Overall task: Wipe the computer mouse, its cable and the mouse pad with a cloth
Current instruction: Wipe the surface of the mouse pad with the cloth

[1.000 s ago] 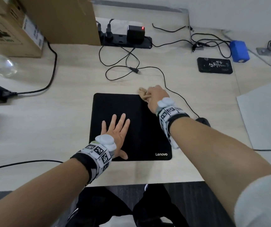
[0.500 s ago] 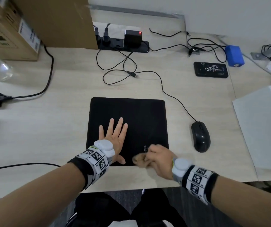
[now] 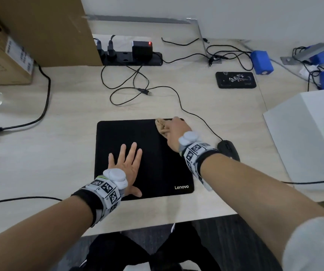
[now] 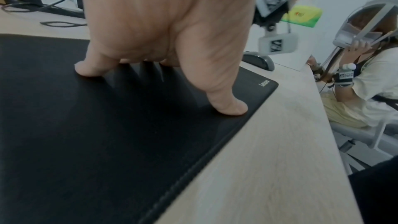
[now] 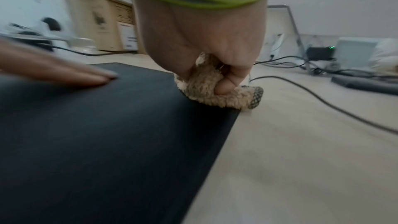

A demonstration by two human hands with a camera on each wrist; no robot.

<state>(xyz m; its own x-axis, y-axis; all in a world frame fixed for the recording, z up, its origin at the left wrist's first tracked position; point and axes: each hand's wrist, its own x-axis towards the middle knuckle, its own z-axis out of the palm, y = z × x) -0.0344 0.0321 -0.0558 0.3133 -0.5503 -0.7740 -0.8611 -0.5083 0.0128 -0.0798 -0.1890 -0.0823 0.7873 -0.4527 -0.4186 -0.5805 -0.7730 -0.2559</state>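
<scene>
A black Lenovo mouse pad (image 3: 151,159) lies on the light wooden desk. My left hand (image 3: 126,163) presses flat on its near left part, fingers straight and spread; in the left wrist view the fingertips (image 4: 86,71) rest on the pad (image 4: 86,142). My right hand (image 3: 173,130) grips a bunched beige fleecy cloth (image 3: 160,125) at the pad's far right corner. In the right wrist view the cloth (image 5: 215,91) sits on the pad's edge (image 5: 129,134). The black mouse (image 3: 228,151) lies right of the pad, partly behind my right wrist. Its cable (image 3: 194,114) runs back across the desk.
A black power strip (image 3: 133,57) with plugs stands at the back, loose cables (image 3: 125,83) in front of it. A black phone (image 3: 236,80) and blue boxes (image 3: 262,62) lie at the back right. Cardboard boxes (image 3: 10,45) stand back left, a white box (image 3: 310,141) at right.
My right hand with the cloth has swept from the pad's near edge to its far right corner. One second ago it was also at the far edge. My left hand stays put.
</scene>
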